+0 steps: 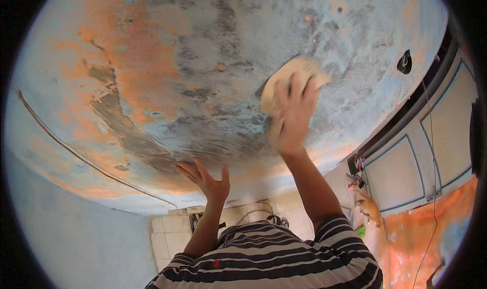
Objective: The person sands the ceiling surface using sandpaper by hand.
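A weathered ceiling (203,76), its pale blue paint flaking to orange and grey patches, is filling most of the view, with tiled wall and panelled doors (421,157) curving away at the lower right. Nearest, the person's striped shirt (269,258) is showing at the bottom edge, both forearms rising from it. The left hand (205,180) is bracing against the ceiling, palm up, fingers spread wide and holding nothing. Farther up, the right hand (293,114) is pressing a tan sanding pad (294,78) flat against the paint, fingers splayed over its back, arm nearly straight. The rubbing-down step seems to be in hand; the next stroke probably calls for steady upward pressure while sliding the pad onto the neighbouring flaky patch.
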A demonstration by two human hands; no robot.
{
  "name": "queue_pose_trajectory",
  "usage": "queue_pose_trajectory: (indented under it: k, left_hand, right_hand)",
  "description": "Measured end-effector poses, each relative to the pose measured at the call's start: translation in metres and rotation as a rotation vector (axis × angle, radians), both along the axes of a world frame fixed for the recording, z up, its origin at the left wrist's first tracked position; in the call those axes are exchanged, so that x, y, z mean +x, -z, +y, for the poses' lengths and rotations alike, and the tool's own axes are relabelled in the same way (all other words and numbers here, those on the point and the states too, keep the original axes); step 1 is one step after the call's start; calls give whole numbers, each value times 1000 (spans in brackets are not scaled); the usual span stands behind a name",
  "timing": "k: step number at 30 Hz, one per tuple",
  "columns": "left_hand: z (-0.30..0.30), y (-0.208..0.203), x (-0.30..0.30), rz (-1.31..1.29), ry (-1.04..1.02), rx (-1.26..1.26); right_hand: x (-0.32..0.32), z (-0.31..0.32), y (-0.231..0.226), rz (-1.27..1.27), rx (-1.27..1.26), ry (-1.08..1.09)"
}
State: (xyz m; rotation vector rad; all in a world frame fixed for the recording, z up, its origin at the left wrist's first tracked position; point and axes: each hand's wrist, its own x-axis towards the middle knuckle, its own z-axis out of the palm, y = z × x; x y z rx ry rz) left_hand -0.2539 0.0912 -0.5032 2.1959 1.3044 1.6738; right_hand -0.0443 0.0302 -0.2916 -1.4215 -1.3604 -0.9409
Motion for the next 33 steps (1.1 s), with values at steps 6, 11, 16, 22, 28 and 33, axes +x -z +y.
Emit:
queue_pose_trajectory:
  k: [6,11,16,22,28,33]
  left_hand:
    - [19,0,-31,79,-81,-46]
    - [20,-16,-39,-34,-49,-81]
    - [14,-24,-38,-41,-37,-121]
    - [12,-4,-55,-18,-42,-147]
    - [4,-6,-51,-53,-3,-192]
    - [3,-3,-48,-77,32,-197]
  right_hand:
    - [17,-3,50,-339,-240,-1]
    - [-1,2,-72,-207,17,138]
    - [-6,3,42,-248,-247,32]
    - [-8,-16,143,-95,-273,30]
    - [0,4,-24,-94,-6,173]
    - [-18,2,16,-243,-289,121]
